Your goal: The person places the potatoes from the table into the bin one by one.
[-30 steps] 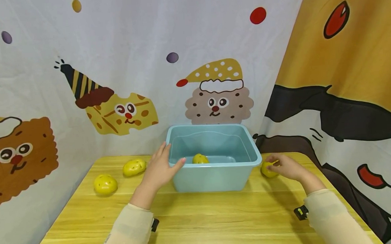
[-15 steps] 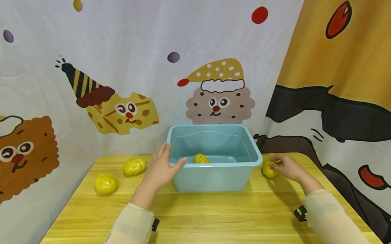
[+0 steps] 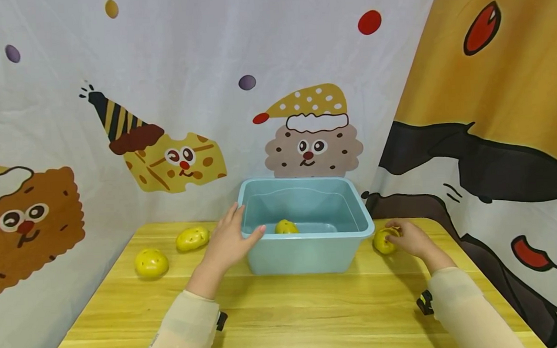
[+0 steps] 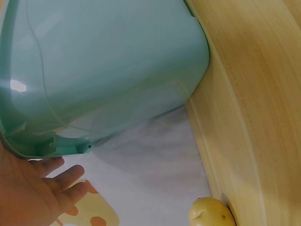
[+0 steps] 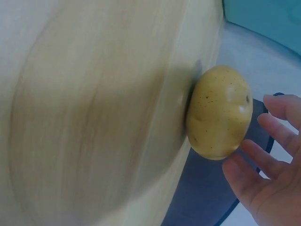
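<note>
Potato [image 3: 384, 241], smooth and yellow, rests on the wood-grain worktop [image 3: 305, 320] just right of a light-blue bin [image 3: 302, 257], with the person's right hand [image 3: 411, 239] close beside it. On my right wrist feed I see that hand's fingers [image 5: 264, 159] parted and gently curved next to the potato; they have no grip on it, and I cannot tell whether a fingertip brushes the skin. The left hand [image 3: 227, 242] is at the bin's front left corner, its thumb [image 3: 255, 234] across the front of the rim in my head view; my left wrist feed shows its other fingers loosely extended outside the bin, nothing clasped. Inside the bin I make out another potato [image 3: 286, 226], partly hidden by the front wall. Two more lie left of the bin: a rounded potato [image 3: 151, 263] nearer my head camera and an oblong potato [image 3: 192, 239] farther back, near the left hand. Behind the worktop I see a cloth backdrop [image 3: 183, 68] printed with a smiling cheese [image 3: 176, 158] and a capped biscuit [image 3: 312, 150]. Pale sleeves [image 3: 187, 326] cover both forearms.
</note>
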`<act>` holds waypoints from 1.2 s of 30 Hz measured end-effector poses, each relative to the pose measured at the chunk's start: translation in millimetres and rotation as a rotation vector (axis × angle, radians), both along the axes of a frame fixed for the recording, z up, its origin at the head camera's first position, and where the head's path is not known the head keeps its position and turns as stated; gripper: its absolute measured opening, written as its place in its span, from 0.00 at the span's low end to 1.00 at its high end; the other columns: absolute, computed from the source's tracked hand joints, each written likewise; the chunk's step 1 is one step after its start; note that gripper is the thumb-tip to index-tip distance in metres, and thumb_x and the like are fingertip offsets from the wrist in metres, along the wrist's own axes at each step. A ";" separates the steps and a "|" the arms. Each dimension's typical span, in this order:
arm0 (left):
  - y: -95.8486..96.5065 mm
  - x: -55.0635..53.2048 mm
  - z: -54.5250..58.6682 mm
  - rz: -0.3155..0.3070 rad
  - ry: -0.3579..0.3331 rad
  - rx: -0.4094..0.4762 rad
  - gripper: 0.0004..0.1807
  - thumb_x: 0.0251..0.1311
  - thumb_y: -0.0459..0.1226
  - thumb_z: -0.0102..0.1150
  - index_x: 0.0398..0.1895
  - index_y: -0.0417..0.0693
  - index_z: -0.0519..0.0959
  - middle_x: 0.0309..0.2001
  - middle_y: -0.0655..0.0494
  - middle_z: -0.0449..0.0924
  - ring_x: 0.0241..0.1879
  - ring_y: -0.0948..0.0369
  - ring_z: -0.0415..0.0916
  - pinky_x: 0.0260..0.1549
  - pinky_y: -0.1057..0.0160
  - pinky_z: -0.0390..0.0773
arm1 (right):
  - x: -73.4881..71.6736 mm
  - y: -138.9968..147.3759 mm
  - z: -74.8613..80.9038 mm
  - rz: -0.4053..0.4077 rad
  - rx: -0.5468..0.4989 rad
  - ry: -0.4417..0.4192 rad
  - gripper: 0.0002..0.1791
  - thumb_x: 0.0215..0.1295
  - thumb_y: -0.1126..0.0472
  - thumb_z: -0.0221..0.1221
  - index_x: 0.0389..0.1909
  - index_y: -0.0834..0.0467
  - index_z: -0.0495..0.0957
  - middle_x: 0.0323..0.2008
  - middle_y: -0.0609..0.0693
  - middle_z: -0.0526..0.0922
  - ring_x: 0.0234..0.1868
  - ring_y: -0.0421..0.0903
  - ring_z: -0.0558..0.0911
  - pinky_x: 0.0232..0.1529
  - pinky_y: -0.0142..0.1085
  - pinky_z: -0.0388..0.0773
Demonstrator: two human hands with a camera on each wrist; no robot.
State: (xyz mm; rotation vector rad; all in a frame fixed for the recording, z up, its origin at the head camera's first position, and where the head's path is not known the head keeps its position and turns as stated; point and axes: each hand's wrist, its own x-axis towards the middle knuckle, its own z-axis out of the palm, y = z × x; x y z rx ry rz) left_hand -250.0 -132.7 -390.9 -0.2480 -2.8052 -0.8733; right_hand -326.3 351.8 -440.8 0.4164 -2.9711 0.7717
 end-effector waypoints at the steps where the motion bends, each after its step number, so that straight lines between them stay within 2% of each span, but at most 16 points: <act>1: 0.2 0.0 0.0 0.000 -0.001 0.003 0.53 0.63 0.68 0.50 0.79 0.41 0.54 0.79 0.41 0.45 0.74 0.35 0.50 0.67 0.32 0.52 | -1.4 0.5 -0.9 -0.002 0.001 -0.001 0.21 0.67 0.63 0.62 0.56 0.71 0.75 0.56 0.72 0.76 0.57 0.72 0.74 0.56 0.65 0.70; 11: -0.2 -0.2 -0.3 0.008 0.007 -0.005 0.52 0.63 0.68 0.50 0.78 0.41 0.54 0.79 0.41 0.45 0.74 0.35 0.51 0.67 0.31 0.53 | -10.9 3.0 -6.9 -0.021 0.007 -0.021 0.24 0.63 0.62 0.65 0.56 0.69 0.75 0.58 0.74 0.74 0.60 0.74 0.71 0.58 0.67 0.67; 16: 0.0 0.4 1.1 0.007 0.002 0.002 0.52 0.63 0.69 0.49 0.78 0.42 0.55 0.79 0.42 0.46 0.74 0.37 0.51 0.67 0.32 0.54 | -13.3 2.9 -10.1 0.011 0.000 -0.036 0.25 0.64 0.61 0.66 0.58 0.69 0.75 0.59 0.73 0.74 0.62 0.74 0.70 0.59 0.68 0.65; 23: 0.6 0.0 0.1 0.007 0.005 0.002 0.50 0.65 0.64 0.53 0.78 0.41 0.55 0.79 0.42 0.45 0.74 0.36 0.50 0.67 0.32 0.54 | -12.8 4.7 -11.7 0.043 0.003 -0.084 0.28 0.67 0.56 0.64 0.61 0.71 0.73 0.60 0.73 0.74 0.63 0.75 0.67 0.61 0.68 0.63; 31: -0.1 1.3 1.9 0.007 0.004 -0.011 0.55 0.61 0.72 0.45 0.78 0.42 0.54 0.79 0.42 0.45 0.74 0.37 0.50 0.67 0.32 0.55 | -10.4 6.0 -9.5 -0.009 0.033 -0.121 0.30 0.69 0.51 0.62 0.61 0.71 0.72 0.62 0.75 0.71 0.63 0.75 0.67 0.60 0.68 0.64; 36: 0.1 1.0 1.5 0.005 0.001 -0.012 0.56 0.61 0.73 0.44 0.78 0.42 0.54 0.79 0.42 0.45 0.74 0.37 0.50 0.67 0.32 0.54 | -6.5 6.9 -5.4 -0.027 0.080 -0.146 0.31 0.70 0.50 0.61 0.61 0.71 0.70 0.60 0.77 0.71 0.61 0.76 0.68 0.58 0.67 0.67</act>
